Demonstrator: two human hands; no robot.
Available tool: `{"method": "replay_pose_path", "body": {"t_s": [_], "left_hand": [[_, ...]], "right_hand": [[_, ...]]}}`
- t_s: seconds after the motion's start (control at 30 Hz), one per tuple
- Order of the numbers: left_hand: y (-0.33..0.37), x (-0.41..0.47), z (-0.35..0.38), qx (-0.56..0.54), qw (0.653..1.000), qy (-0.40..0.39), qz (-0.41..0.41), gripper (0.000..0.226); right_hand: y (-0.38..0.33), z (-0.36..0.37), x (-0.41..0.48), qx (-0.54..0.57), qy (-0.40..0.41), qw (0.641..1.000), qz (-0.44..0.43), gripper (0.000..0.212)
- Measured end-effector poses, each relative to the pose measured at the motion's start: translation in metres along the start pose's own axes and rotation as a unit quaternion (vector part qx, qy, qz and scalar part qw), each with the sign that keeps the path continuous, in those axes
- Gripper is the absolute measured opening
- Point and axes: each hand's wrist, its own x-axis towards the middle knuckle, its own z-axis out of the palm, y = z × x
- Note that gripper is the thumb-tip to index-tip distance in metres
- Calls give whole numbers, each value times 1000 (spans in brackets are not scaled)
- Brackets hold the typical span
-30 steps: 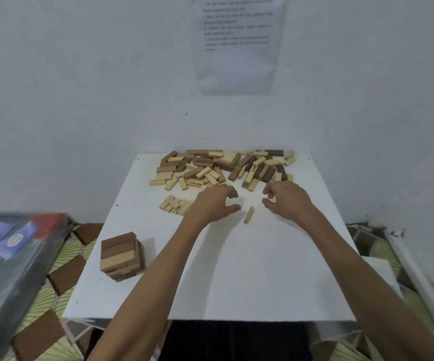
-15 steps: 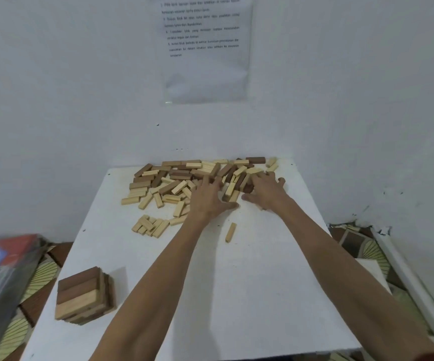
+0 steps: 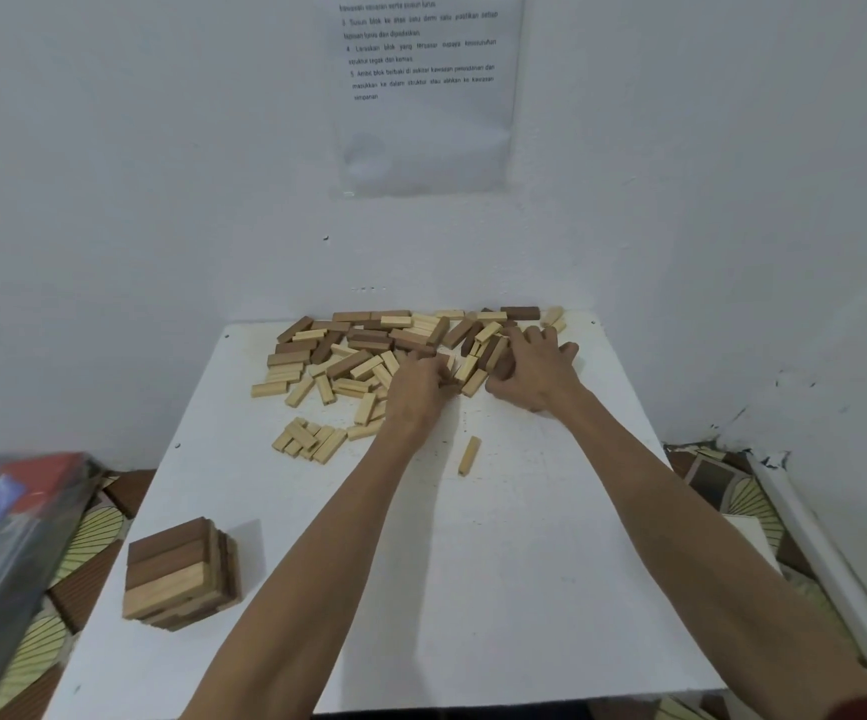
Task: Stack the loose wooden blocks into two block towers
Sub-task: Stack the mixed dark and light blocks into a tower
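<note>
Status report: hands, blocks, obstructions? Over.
Left hand and right hand both in the pile, grip unclear. One short tower near-left, second not started. Stray block between the forearms.

The surface (image 3: 473,589) is plain white, faintly speckled. At 12 o'clock the pile of loose blocks (image 3: 348,356) mixes pale yellow wood with mid and dark brown. The lone block (image 3: 469,455) near the centre is pale yellow. At 8 o'clock the short stack (image 3: 176,574) shows two brown blocks and one pale on top. The wall (image 3: 135,174) is white, the sheet (image 3: 426,148) white with black print. Floor tiles (image 3: 93,532) alternate cream fan ribbing with ribbed brown. At 9 o'clock the box (image 3: 10,522) is dark grey, blue and red
</note>
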Motion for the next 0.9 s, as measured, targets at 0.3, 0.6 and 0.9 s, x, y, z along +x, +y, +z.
{"method": "replay_pose_path", "body": {"t_s": [0.3, 0.6, 0.9], "left_hand": [[-2, -5, -2, 44, 999, 24, 4, 14], [-6, -9, -12, 40, 999, -9, 10, 12], [-10, -5, -10, 35, 999, 12, -31, 20]], "right_hand": [[-2, -2, 0, -55, -11, 998, -28, 54], [-1, -16, 3, -102, -127, 986, -40, 77], [-9, -15, 6, -155, -100, 979, -89, 63]]}}
